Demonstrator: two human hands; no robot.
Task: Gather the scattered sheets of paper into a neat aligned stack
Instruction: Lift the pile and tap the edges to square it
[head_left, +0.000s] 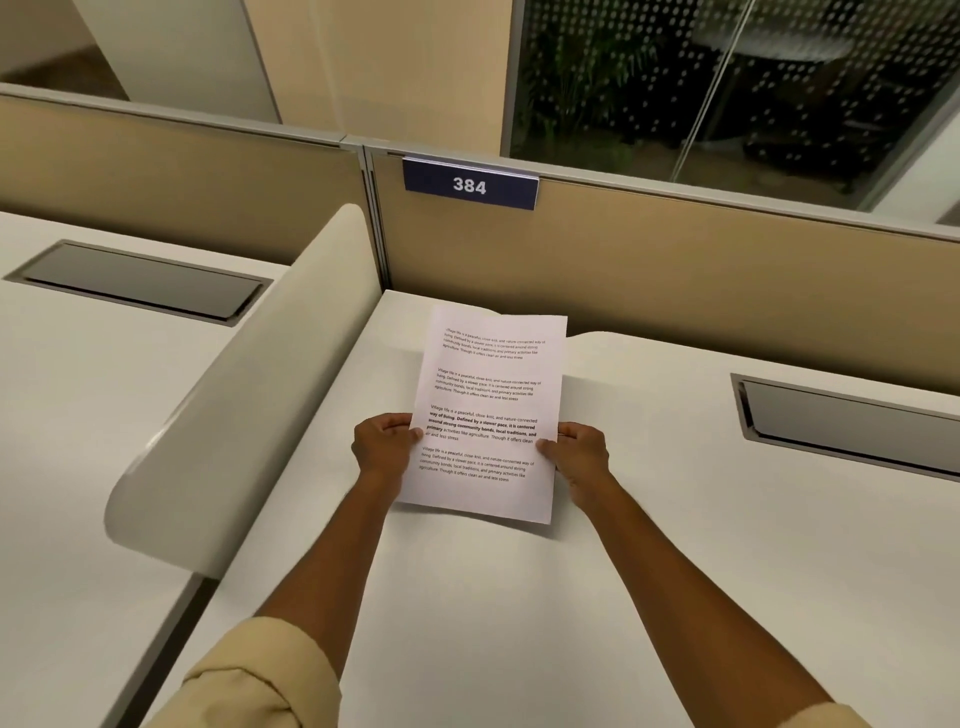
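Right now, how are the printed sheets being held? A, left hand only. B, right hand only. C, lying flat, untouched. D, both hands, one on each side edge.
D: the left hand and right hand grip opposite side edges of the printed sheets.

Sheet count in paper stack (488, 415) indiscernible.

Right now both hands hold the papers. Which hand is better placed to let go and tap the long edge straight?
Probably the right hand. It pinches the paper stack only at its right edge, with bare desk beside it. The left hand sits close to the curved divider.
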